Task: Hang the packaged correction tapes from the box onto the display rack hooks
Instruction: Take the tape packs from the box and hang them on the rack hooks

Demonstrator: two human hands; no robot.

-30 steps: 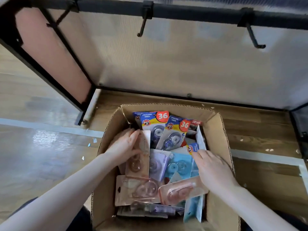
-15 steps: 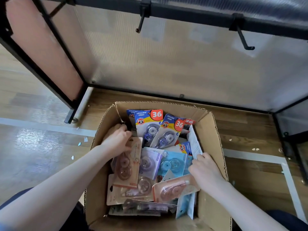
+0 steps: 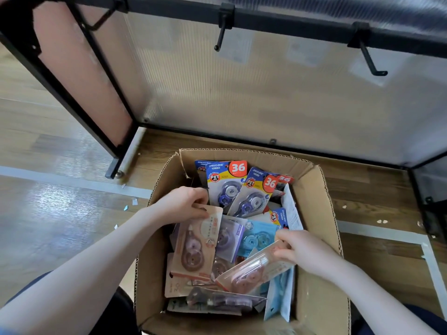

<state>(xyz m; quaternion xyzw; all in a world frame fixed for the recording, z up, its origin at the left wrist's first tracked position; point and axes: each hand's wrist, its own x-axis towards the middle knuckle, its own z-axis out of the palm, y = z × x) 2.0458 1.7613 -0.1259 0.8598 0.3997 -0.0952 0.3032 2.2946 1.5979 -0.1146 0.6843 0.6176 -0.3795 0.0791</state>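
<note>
Cardboard box (image 3: pixel 312 213) full of packaged tapes; left hand (image 3: pixel 183 204) fingers pinch brown pack (image 3: pixel 196 240), right hand (image 3: pixel 302 250) pink pack (image 3: pixel 251 272).

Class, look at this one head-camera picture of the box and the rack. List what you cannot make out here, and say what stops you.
- Lower packs in the cardboard box: buried under the top packs.
- Small print on the pink pack gripped by the left hand: too small.
- Left hook: blurred; the rack's upper part is cut off by the top edge.
- End of the second pink pack: covered by the right hand gripping it.
</note>
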